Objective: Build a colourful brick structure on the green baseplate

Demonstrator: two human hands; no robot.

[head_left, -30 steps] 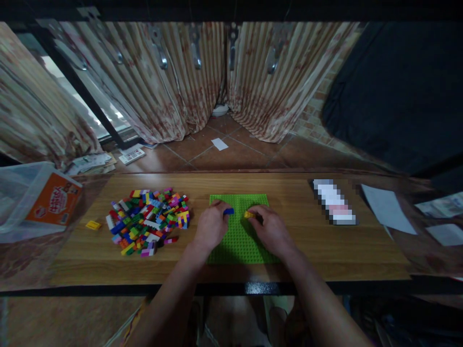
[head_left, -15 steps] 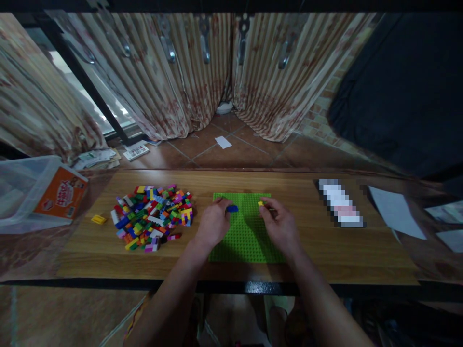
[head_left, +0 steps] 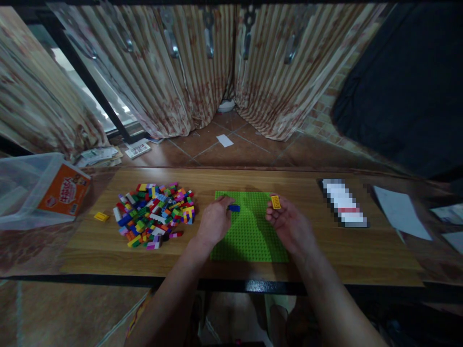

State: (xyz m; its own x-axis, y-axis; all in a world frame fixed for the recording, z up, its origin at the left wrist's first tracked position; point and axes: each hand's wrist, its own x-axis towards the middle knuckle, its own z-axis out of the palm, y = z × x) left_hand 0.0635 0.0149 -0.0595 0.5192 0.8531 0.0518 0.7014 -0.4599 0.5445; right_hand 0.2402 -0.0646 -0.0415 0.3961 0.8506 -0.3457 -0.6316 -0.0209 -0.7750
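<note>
A green studded baseplate (head_left: 249, 241) lies on the wooden table in front of me. Over its left edge, my left hand (head_left: 216, 219) is closed on a blue toy brick (head_left: 234, 208), whose right end sticks out past the fingers. My right hand (head_left: 291, 221), at the plate's right edge, is turned palm up. Between its thumb and fingers it pinches a yellow toy brick (head_left: 276, 202), hollow underside facing me. Left of the plate spreads a pile of mixed coloured bricks (head_left: 155, 214).
A single yellow brick (head_left: 102, 217) lies left of the pile. At the far left stands a clear plastic bin (head_left: 29, 193) with an orange label. A blurred-out phone-like object (head_left: 343, 202) and a white sheet (head_left: 401, 212) lie to the right. Curtains hang beyond the table.
My right hand has moved right and rolled palm up, turning the yellow brick so its underside shows. My left hand keeps the blue brick in nearly the same place.
</note>
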